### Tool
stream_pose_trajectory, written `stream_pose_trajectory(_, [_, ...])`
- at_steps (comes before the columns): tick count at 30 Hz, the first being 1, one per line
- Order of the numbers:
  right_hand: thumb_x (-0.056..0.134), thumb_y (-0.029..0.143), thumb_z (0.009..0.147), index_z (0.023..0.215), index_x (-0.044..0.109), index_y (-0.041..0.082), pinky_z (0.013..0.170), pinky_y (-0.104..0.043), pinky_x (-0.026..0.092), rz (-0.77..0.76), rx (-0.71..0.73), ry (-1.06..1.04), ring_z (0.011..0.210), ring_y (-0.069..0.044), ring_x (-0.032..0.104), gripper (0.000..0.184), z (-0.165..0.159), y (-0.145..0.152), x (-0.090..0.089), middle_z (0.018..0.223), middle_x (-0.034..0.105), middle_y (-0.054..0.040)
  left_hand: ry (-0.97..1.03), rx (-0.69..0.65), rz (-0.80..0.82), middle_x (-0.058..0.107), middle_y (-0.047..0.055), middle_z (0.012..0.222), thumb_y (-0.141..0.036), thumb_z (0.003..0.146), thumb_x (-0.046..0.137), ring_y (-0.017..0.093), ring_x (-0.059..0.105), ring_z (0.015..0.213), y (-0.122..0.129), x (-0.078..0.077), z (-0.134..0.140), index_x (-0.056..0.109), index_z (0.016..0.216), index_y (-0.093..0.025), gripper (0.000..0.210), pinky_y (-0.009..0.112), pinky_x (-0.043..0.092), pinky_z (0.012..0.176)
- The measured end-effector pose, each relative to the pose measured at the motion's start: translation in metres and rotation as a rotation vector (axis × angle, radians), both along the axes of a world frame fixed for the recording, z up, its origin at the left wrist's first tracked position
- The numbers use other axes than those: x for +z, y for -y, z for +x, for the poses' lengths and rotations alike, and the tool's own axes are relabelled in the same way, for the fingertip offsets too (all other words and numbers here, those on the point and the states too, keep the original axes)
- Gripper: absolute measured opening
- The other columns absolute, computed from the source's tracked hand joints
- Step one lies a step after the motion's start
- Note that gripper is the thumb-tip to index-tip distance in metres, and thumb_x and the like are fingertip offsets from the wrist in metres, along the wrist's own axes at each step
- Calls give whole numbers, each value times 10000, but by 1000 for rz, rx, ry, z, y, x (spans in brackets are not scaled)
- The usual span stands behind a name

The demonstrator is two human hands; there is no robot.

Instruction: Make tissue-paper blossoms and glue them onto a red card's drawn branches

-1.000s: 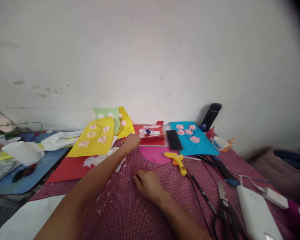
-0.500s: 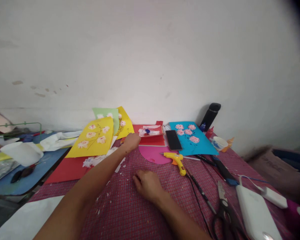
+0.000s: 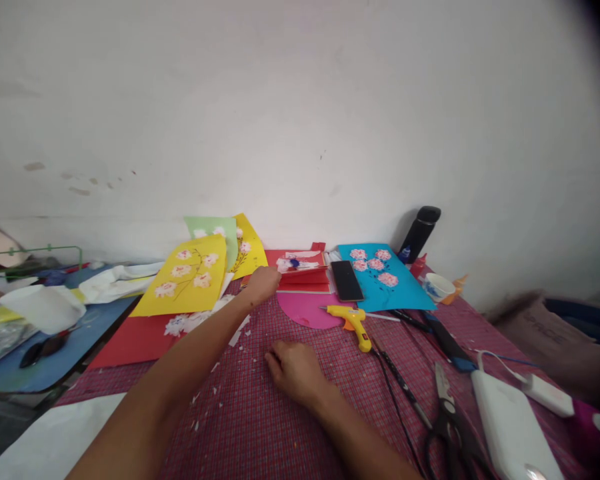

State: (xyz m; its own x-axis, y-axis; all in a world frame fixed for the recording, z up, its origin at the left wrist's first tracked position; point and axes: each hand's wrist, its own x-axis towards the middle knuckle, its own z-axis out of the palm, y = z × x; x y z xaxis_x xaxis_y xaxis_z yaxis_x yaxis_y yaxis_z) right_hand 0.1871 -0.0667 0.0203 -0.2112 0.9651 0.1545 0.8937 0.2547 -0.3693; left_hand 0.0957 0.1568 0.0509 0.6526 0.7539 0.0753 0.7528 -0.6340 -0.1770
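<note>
My left hand reaches to the back of the table. Its fingers are closed at the left edge of a stack of red paper, whose front edges are slightly raised and parted. White scraps and a small dark blue piece lie on top of the stack. My right hand rests on the checked tablecloth, fingers loosely curled, with nothing visible in it. In front of the stack lies a pink round sheet, with a yellow glue gun at its right.
A phone and a blue flower picture lie right of the stack. Yellow flower pictures lean at left. Scissors, a white power bank, a paper cup and a black bottle occupy the right side.
The red sheets at the front of the stack have shifted and show more separate edges. Both hands are in nearly the same places.
</note>
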Motion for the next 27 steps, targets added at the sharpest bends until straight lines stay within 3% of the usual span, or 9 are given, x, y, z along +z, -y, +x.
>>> stream_pose_trajectory(3, [422, 358, 977, 879, 676, 201, 634, -267, 379, -7, 4, -13, 749, -185, 684, 314, 0, 0, 0, 871, 755, -64, 14, 3, -9, 706, 175, 1008, -342, 881, 604, 272, 674, 958, -2, 0, -2, 723, 966, -122, 264, 333, 474, 862])
stream_pose_trajectory(8, [430, 377, 975, 888, 680, 195, 643, -271, 378, -39, -13, -17, 769, -187, 690, 321, -1, -1, 1, 882, 755, -74, 35, -2, -22, 704, 143, 996, -449, 935, 526, 247, 669, 942, -5, -1, -5, 723, 958, -140, 367, 305, 476, 834])
stream_pose_trajectory(23, [431, 360, 978, 875, 684, 194, 653, -266, 377, -38, -3, -17, 764, -179, 678, 320, -1, -1, -1, 878, 751, -72, 27, 3, -24, 702, 142, 1032, -473, 985, 402, 245, 672, 966, -6, 0, -8, 706, 1009, -147, 447, 303, 489, 837])
stream_pose_trajectory(27, [427, 360, 980, 883, 681, 197, 652, -269, 380, -25, 1, -19, 761, -182, 679, 317, 0, 0, 0, 889, 753, -73, 4, 4, -18, 703, 147, 1030, -437, 969, 442, 248, 677, 959, -5, 0, -6, 709, 1008, -141, 401, 306, 494, 837])
